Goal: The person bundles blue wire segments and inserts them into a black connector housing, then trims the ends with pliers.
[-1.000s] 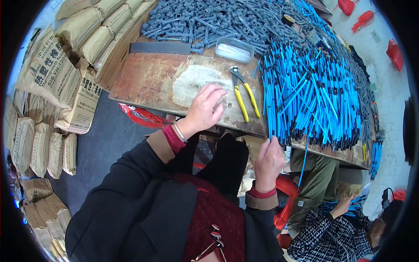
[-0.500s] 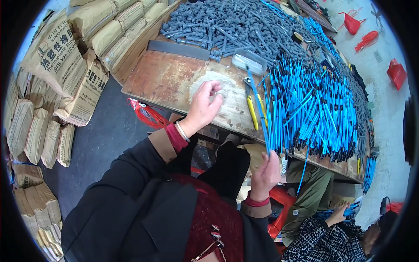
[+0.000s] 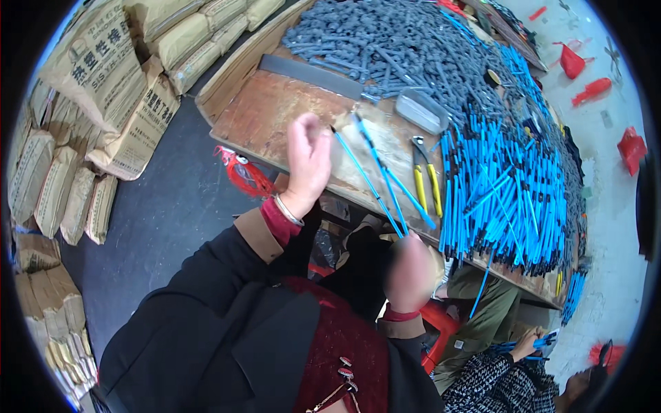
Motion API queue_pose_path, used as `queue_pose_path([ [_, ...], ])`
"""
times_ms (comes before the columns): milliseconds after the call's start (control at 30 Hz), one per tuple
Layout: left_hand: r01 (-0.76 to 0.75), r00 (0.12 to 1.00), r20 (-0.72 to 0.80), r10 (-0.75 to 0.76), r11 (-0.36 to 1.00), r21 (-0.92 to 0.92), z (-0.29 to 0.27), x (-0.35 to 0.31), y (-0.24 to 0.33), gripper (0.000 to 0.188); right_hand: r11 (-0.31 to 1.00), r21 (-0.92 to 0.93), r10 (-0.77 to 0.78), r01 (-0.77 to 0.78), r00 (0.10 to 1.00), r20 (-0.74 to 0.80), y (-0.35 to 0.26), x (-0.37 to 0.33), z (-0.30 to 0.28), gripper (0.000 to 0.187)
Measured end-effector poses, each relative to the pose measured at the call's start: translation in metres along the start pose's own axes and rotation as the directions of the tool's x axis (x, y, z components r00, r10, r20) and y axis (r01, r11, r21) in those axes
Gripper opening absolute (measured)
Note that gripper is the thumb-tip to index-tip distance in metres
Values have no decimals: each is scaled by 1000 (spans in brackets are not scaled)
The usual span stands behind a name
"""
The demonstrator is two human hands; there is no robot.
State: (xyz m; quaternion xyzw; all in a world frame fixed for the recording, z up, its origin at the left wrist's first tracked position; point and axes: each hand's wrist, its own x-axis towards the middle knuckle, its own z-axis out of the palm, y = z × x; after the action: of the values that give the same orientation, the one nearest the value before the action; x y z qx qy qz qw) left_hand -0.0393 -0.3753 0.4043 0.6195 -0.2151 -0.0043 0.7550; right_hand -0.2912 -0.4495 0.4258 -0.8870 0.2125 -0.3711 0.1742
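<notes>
My right hand [image 3: 412, 275], smeared by motion, is closed around the lower ends of a few thin blue tubes [image 3: 372, 146] with black fittings, which fan up over the front of the workbench. One short blue piece [image 3: 413, 199] slants across them toward the right. Opposite the tubes' upper ends, my left hand [image 3: 308, 164] is raised over the bench edge, thumb apart from the fingers and nothing visible in it. Cutting pliers [image 3: 427, 180] with yellow handles lie on the bench, right of the tubes.
A large heap of grey fittings [image 3: 392, 51] covers the far bench. Blue tubes [image 3: 506, 196] are piled at right. A clear plastic box [image 3: 421, 111] and a grey metal bar [image 3: 311, 76] lie between. Brown paper sacks [image 3: 103, 69] stand left. A co-worker's hand [image 3: 527, 344] holds tubes, lower right.
The tubes in my right hand have swung left, fanning apart toward my left hand. My left hand has shifted slightly left and up. The view has turned a little.
</notes>
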Motion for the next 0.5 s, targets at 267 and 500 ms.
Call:
queue_pose_path([
  [267, -344, 900, 28, 434, 672, 656, -51, 2, 16, 34, 979, -125, -144, 160, 981, 127, -22, 59, 32, 27],
  [500, -360, 929, 75, 361, 845, 395, -42, -16, 27, 37, 976, -215, 59, 27, 921, 385, -6, 125, 96, 20],
])
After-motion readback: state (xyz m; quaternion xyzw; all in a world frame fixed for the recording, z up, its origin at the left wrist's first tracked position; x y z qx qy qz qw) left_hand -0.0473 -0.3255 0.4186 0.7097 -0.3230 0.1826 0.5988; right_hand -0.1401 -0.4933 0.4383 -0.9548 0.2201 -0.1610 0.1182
